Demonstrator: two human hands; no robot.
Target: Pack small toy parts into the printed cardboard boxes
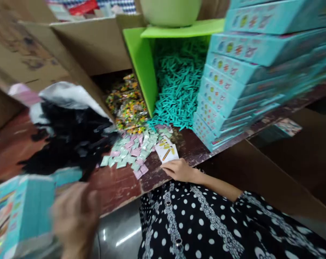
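Note:
My right hand (179, 169) lies at the table's front edge with its fingers curled onto the near edge of a small white card (166, 151) printed with a pencil picture. My left hand (73, 216), blurred by motion, is at the lower left against the side of a turquoise printed box (19, 212), which it holds up close to the camera. A scatter of small mint and pink sachets (133, 149) lies just left of the card. My polka-dot sleeve and dress (206, 223) fill the bottom of the view.
A tall stack of turquoise boxes (233, 82) stands at the right. A green bin (141, 68) spills teal sticks (179, 82), and beside it a cardboard box (92, 43) holds colourful wrapped bits (127, 104). A black heap (71, 136) lies at the left on the worn wooden table (119, 187).

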